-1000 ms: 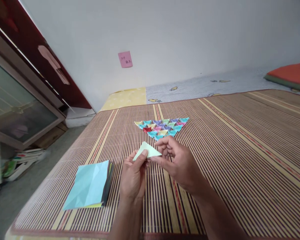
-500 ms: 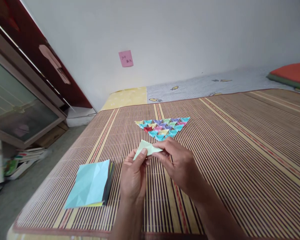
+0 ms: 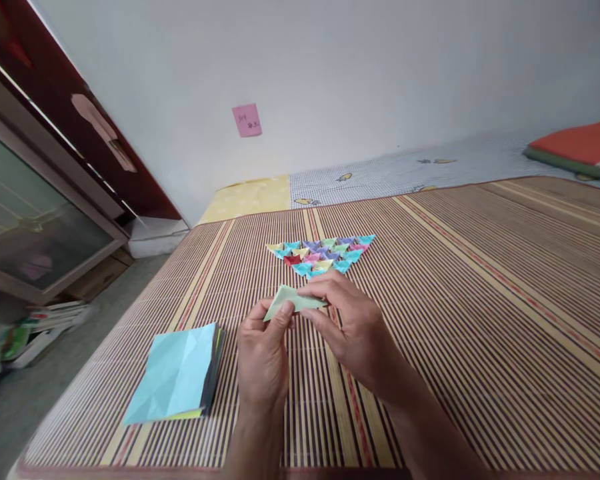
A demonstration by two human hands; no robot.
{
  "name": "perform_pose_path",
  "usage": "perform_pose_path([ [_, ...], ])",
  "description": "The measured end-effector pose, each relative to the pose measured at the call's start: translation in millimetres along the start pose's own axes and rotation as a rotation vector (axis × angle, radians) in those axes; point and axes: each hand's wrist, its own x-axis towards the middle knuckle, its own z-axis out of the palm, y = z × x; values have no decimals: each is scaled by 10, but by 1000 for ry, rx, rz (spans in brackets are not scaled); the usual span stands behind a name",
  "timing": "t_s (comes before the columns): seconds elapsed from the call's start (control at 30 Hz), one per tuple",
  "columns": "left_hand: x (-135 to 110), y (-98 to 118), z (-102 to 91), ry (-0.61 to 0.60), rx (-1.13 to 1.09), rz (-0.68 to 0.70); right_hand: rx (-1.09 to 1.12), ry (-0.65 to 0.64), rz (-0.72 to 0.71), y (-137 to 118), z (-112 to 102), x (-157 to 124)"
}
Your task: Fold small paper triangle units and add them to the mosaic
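Note:
A pale green folded paper (image 3: 295,301) is held between both hands above the striped mat. My left hand (image 3: 267,347) pinches its left part, thumb on top and fingers beneath. On the right part, my right hand (image 3: 353,320) has its fingers along the upper edge and its thumb below, closed on the paper. Just beyond the hands lie several small folded paper boats (image 3: 325,253) in rows, blue, purple, yellow, pink, green and one red. My right fingers hide the nearest of them. To the left rests a stack of coloured paper sheets (image 3: 177,373), light blue on top.
A striped bamboo mat (image 3: 460,320) covers the bed. A pink note (image 3: 247,120) sticks to the white wall (image 3: 360,73). Orange and green folded bedding (image 3: 577,147) lies at the far right. Left of the bed are a glass-panelled door (image 3: 35,207) and papers on the floor.
My right fingers have shifted slightly left along the paper's upper edge, covering more of it. The whole view has moved a little, so the surroundings sit slightly further left.

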Motion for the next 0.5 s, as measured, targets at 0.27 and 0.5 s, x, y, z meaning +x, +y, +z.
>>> perform_pose_path([
  [0.27, -8, 1, -8, -15, 27, 35, 63, -20, 9, -7, -18, -18],
  [0.5, 13, 37, 42, -67, -181, -136, 64, -14, 50, 3, -69, 7],
])
